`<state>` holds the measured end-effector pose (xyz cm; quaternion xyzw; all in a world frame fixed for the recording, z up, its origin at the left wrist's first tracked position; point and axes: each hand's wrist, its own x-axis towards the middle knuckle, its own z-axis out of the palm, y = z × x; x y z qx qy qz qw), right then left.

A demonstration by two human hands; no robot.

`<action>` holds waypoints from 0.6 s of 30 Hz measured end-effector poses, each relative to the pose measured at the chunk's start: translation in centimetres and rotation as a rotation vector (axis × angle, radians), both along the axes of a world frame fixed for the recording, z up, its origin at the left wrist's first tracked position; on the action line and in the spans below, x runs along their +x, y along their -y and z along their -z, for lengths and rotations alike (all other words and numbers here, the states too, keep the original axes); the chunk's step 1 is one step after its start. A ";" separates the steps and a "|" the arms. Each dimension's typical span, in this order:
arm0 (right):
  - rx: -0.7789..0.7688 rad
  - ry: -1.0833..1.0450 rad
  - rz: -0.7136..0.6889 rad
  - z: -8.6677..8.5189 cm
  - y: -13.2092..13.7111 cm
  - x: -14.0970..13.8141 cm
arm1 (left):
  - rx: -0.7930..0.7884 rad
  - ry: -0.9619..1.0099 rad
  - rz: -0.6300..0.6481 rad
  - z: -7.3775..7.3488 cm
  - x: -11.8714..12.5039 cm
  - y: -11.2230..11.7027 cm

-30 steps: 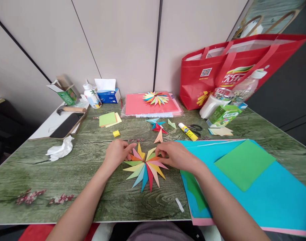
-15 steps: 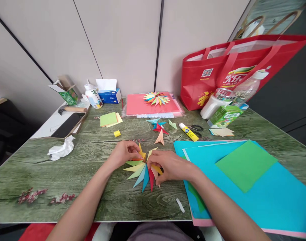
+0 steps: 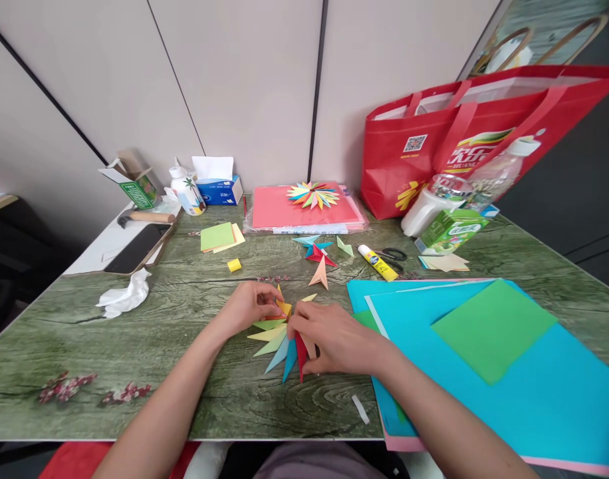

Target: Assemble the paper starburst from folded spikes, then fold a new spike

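Note:
A many-coloured paper star (image 3: 277, 339) made of folded points lies on the green wood-grain table (image 3: 149, 346) in front of me. My left hand (image 3: 247, 305) pinches its upper left points with closed fingers. My right hand (image 3: 329, 338) lies over the star's right half, fingers curled on the points and hiding them. Loose folded paper points (image 3: 318, 256) lie just behind the star. A finished star (image 3: 312, 194) rests on a pink paper stack (image 3: 272, 213) at the back.
Large blue sheets (image 3: 534, 392) with a green sheet (image 3: 491, 329) cover the right side. A glue stick (image 3: 377, 262), scissors (image 3: 395, 254), a red bag (image 3: 464, 140), a phone (image 3: 135, 247), a crumpled tissue (image 3: 125, 295) and sticky notes (image 3: 219, 237) lie around.
My right hand has slid left and down from the star's upper right edge and now covers its right half. My left hand has stayed on the upper left points.

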<state>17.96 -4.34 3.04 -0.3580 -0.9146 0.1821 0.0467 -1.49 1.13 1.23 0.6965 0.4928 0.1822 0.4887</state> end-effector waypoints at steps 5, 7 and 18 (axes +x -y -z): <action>0.043 -0.004 -0.035 0.1 0.1 -0.3 | 0.000 -0.026 -0.012 -0.1 -0.1 0.0; 0.044 -0.014 -0.033 0.1 0.1 -0.3 | 0.012 -0.047 -0.011 0.0 -0.2 0.0; 0.049 -0.033 -0.009 0.1 -0.1 -0.2 | 0.066 -0.030 0.050 0.7 -0.7 -0.3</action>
